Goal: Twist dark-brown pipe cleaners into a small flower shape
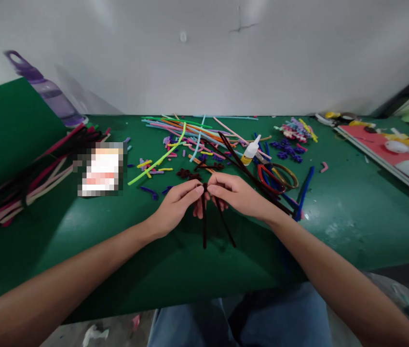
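My left hand (181, 205) and my right hand (237, 193) meet near the middle of the green table (132, 270). Between the fingertips of both is a dark brown pipe cleaner piece (205, 226), pinched at its top. Two dark ends hang down from it, one nearly straight, the other slanting right. Just beyond my fingers lie small dark brown twisted pieces (188, 172). Long dark brown pipe cleaners (248, 173) stretch diagonally beside my right hand. A white glue bottle (251, 151) with a yellow label stands behind them.
Colourful pipe cleaners (175, 127) are heaped at the back. Scissors (271, 177) and blue stems (305, 193) lie right. Dark and pink bundles (27, 188) and a purple bottle (54, 99) are left. A red board (374, 149) holds items at the far right.
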A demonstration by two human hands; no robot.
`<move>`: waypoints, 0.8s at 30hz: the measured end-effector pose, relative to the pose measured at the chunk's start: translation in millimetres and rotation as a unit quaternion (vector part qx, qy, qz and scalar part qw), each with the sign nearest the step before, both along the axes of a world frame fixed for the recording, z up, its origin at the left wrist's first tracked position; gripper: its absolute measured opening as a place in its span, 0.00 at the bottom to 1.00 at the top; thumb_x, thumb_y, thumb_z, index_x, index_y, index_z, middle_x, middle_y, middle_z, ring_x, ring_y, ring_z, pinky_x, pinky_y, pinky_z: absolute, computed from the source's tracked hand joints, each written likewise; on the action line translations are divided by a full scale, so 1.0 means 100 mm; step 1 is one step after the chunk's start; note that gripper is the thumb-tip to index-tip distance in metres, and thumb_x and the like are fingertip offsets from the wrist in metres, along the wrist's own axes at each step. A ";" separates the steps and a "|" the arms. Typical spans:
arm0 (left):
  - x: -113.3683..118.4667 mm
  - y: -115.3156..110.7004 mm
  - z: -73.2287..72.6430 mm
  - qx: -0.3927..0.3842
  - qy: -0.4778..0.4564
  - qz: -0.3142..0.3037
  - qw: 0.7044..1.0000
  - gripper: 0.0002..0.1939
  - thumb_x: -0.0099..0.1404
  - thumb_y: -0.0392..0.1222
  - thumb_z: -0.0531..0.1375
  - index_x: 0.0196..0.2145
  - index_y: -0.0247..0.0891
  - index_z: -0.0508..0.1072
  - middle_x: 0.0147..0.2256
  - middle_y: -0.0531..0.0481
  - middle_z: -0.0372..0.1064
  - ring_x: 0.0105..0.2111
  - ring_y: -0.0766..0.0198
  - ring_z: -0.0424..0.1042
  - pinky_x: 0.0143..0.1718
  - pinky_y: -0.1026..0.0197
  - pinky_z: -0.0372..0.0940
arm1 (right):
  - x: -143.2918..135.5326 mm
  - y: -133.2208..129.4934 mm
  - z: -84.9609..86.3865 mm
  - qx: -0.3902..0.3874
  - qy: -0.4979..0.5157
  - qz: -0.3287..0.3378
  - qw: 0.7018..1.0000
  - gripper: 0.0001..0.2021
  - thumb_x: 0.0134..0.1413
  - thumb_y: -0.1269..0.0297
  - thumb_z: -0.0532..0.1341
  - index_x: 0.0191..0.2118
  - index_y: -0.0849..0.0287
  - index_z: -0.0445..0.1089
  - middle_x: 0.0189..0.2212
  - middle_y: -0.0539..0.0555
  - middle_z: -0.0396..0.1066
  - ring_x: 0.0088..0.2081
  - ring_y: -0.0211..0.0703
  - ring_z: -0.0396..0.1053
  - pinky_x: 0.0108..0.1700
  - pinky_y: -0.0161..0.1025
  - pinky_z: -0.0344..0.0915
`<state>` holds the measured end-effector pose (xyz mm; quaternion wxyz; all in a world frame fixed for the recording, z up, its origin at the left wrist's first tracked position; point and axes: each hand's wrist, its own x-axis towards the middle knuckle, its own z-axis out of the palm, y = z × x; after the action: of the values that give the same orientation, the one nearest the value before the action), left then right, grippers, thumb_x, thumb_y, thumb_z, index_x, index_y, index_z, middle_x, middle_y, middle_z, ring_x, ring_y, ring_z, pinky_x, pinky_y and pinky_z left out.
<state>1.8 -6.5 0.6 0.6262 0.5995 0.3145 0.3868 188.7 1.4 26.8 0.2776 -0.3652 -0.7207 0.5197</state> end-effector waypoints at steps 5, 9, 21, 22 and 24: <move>-0.01 0.00 0.05 0.005 0.033 -0.005 0.999 0.15 0.69 0.46 0.53 0.27 0.34 0.67 0.20 0.55 0.65 0.21 0.70 0.66 0.25 0.66 0.61 | -0.03 -0.02 -0.03 -0.002 0.011 -0.018 1.000 0.10 0.63 0.60 0.52 0.32 0.59 0.62 0.22 0.45 0.62 0.23 0.34 0.61 0.28 0.33 0.59; -0.02 0.00 0.07 0.005 0.064 -0.006 0.998 0.16 0.69 0.48 0.52 0.27 0.35 0.66 0.20 0.55 0.65 0.21 0.68 0.65 0.26 0.65 0.60 | -0.03 -0.01 -0.06 -0.032 0.020 -0.013 0.999 0.11 0.63 0.59 0.52 0.33 0.59 0.62 0.21 0.45 0.62 0.22 0.34 0.61 0.27 0.33 0.59; -0.04 0.00 0.08 -0.043 0.018 -0.048 0.998 0.17 0.66 0.50 0.55 0.27 0.34 0.66 0.23 0.53 0.66 0.22 0.68 0.66 0.26 0.65 0.59 | -0.06 0.01 -0.18 -0.107 0.061 -0.006 0.992 0.11 0.62 0.55 0.54 0.33 0.57 0.60 0.21 0.45 0.62 0.22 0.35 0.61 0.24 0.32 0.57; -0.04 0.00 0.08 -0.050 0.003 -0.055 0.997 0.16 0.65 0.50 0.56 0.28 0.34 0.67 0.24 0.53 0.66 0.22 0.68 0.66 0.26 0.65 0.60 | -0.06 0.01 -0.19 -0.106 0.058 -0.011 0.993 0.11 0.62 0.55 0.54 0.33 0.57 0.60 0.21 0.45 0.62 0.21 0.35 0.61 0.24 0.32 0.57; -0.04 -0.01 0.08 -0.062 -0.018 -0.063 0.996 0.14 0.65 0.49 0.57 0.29 0.34 0.67 0.25 0.52 0.67 0.23 0.68 0.66 0.26 0.65 0.60 | -0.06 0.01 -0.20 -0.104 0.052 -0.017 0.993 0.12 0.62 0.54 0.53 0.33 0.57 0.60 0.20 0.45 0.61 0.21 0.35 0.61 0.25 0.33 0.57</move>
<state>-2.3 -7.3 8.7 0.6908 0.5709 0.2887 0.3368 182.2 2.0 7.2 0.2843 -0.3766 -0.6411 0.6052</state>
